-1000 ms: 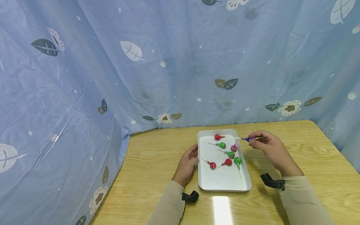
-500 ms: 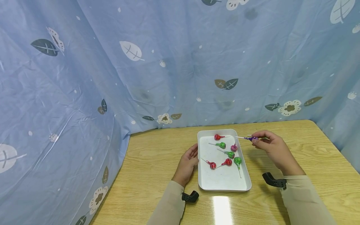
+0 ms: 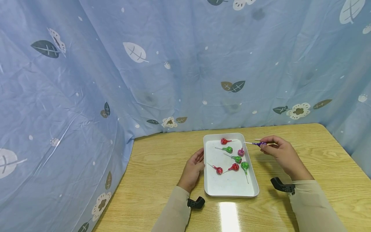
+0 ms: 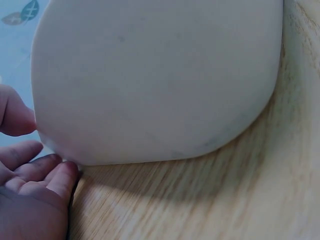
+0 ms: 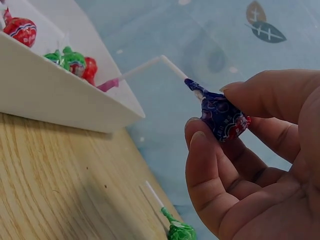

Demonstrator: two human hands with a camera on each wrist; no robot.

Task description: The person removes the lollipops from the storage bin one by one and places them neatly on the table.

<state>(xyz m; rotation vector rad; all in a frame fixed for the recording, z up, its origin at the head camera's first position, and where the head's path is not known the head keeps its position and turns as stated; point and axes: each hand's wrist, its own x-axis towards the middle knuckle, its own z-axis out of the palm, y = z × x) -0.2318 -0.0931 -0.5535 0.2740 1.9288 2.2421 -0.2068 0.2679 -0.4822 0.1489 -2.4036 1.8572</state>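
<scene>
Right hand (image 3: 279, 154): fingers pinch purple lollipop (image 5: 222, 115) beside white tray (image 3: 223, 188); left hand (image 3: 192, 168): fingers, thumb grip tray's edge

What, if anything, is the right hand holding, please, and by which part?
The right hand holds a purple lollipop by its round wrapped end, between thumb and fingers; its white stick points away.

Head view bright, glare on table (image 3: 156, 164); wrist views dimmer, left soft; shadow beside tray (image 4: 160, 85).
</scene>
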